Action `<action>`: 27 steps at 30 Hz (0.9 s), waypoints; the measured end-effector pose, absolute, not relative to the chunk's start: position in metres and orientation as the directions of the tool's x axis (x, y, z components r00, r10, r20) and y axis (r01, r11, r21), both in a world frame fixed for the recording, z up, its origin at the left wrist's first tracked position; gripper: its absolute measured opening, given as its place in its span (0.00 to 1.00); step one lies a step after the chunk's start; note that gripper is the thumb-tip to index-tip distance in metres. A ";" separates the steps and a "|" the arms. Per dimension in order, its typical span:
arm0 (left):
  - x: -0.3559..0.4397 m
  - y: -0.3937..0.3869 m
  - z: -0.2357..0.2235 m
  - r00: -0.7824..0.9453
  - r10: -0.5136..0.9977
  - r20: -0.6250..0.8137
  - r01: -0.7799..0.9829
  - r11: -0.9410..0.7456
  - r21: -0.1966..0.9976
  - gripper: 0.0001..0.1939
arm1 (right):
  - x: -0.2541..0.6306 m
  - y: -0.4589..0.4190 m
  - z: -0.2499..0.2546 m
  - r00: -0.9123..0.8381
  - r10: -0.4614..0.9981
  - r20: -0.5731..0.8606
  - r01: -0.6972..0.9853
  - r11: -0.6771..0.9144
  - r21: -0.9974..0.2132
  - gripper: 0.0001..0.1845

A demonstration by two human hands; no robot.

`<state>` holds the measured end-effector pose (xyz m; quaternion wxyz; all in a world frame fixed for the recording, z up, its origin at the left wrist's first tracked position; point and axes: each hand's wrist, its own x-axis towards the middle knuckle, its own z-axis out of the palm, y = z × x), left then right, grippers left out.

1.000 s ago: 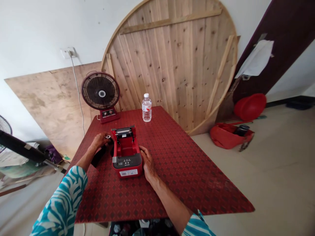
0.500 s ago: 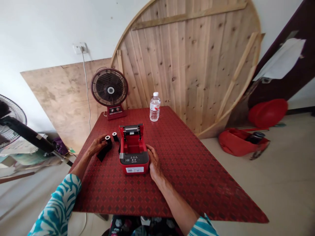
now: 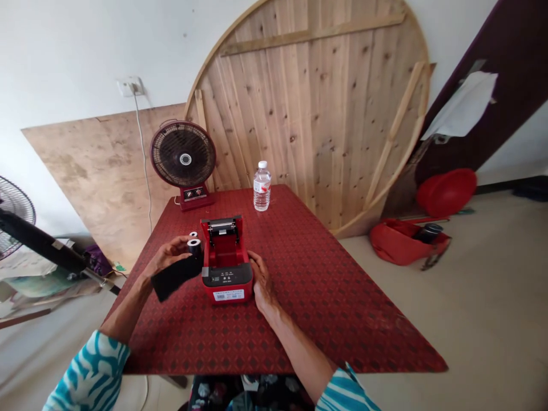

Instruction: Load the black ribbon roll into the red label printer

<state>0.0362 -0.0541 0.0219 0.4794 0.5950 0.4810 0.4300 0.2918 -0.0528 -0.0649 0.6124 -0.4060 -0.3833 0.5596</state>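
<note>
A small black roll with a white ring-shaped end point(image 3: 194, 249) is held upright between the thumb and fingers of the left hand point(image 3: 170, 258), which are parted only by about the roll's own width. From that roll, a wide, loose black strip point(image 3: 177, 278) is hung below the left fingers, slanting down toward the wrist. Just beyond the same fingertips, a second roll point(image 3: 193, 234) is largely hidden, only its white end being clearly seen. The red and black box-shaped printer point(image 3: 228, 293) is set on the table between the two hands, just to the right of the held roll, with its lid point(image 3: 221, 226) raised and its red inner bay exposed. Its right side is touched by the fingers of the right hand point(image 3: 262, 282), which are kept close together, slightly bent and not closed around it. Beyond both sets of fingertips, a clear plastic bottle with a white cap point(image 3: 262, 189) and a dark red fan point(image 3: 184, 160) are stood on the red patterned tabletop point(image 3: 325, 308), the fan farther left.
</note>
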 end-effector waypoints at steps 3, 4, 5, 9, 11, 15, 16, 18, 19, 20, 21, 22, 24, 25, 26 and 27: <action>0.072 -0.054 0.039 0.302 0.951 0.071 0.356 -0.182 0.917 0.26 | 0.291 -0.052 -0.065 0.083 0.996 0.014 -0.380 0.045 -0.924 0.20; 0.083 -0.052 0.043 0.327 0.942 0.082 0.450 -0.231 0.862 0.25 | 0.290 -0.052 -0.065 0.088 0.996 0.017 -0.377 0.049 -0.925 0.19; 0.092 -0.051 0.046 0.343 0.935 0.094 0.544 -0.279 0.791 0.23 | 0.290 -0.052 -0.066 0.095 0.995 0.019 -0.373 0.053 -0.926 0.19; 0.122 -0.046 0.057 0.387 0.918 0.081 0.786 -0.375 0.491 0.20 | 0.290 -0.050 -0.066 0.112 0.993 0.024 -0.370 0.064 -0.927 0.18; 0.132 -0.043 0.062 0.398 0.918 0.003 0.853 -0.371 0.368 0.19 | 0.290 -0.050 -0.066 0.109 0.994 0.029 -0.373 0.067 -0.925 0.18; 0.144 -0.033 0.070 0.350 0.928 -0.128 0.932 -0.331 0.148 0.19 | 0.290 -0.049 -0.067 0.113 0.993 0.023 -0.357 0.062 -0.932 0.18; 0.144 -0.030 0.072 0.348 0.925 -0.153 0.935 -0.332 0.121 0.18 | 0.289 -0.049 -0.067 0.112 0.994 0.018 -0.357 0.057 -0.932 0.18; 0.144 -0.027 0.075 0.363 0.916 -0.173 0.931 -0.349 0.108 0.17 | 0.289 -0.049 -0.067 0.106 0.994 0.010 -0.361 0.048 -0.931 0.18; 0.143 -0.026 0.076 0.370 0.913 -0.170 0.928 -0.356 0.108 0.17 | 0.289 -0.049 -0.066 0.101 0.995 0.008 -0.363 0.044 -0.931 0.19; 0.142 -0.027 0.078 0.374 0.914 -0.159 0.927 -0.361 0.104 0.17 | 0.289 -0.049 -0.066 0.096 0.995 0.008 -0.362 0.043 -0.931 0.19; 0.141 -0.027 0.078 0.374 0.915 -0.149 0.927 -0.364 0.091 0.17 | 0.289 -0.050 -0.065 0.092 0.996 0.011 -0.360 0.044 -0.932 0.18; 0.141 -0.028 0.079 0.373 0.916 -0.145 0.928 -0.367 0.069 0.17 | 0.289 -0.050 -0.065 0.092 0.996 0.016 -0.357 0.048 -0.933 0.18; 0.144 -0.028 0.077 0.375 0.912 -0.168 0.925 -0.380 0.006 0.18 | 0.289 -0.050 -0.064 0.096 0.995 0.020 -0.355 0.053 -0.933 0.18; 0.146 -0.027 0.075 0.378 0.906 -0.189 0.921 -0.389 -0.023 0.17 | 0.289 -0.050 -0.064 0.098 0.995 0.019 -0.354 0.052 -0.934 0.18; 0.150 -0.025 0.072 0.381 0.900 -0.211 0.917 -0.398 -0.044 0.16 | 0.290 -0.051 -0.063 0.100 0.995 0.016 -0.354 0.051 -0.934 0.18; 0.153 -0.022 0.069 0.381 0.895 -0.231 0.913 -0.403 -0.055 0.15 | 0.290 -0.051 -0.063 0.098 0.995 0.013 -0.355 0.048 -0.934 0.18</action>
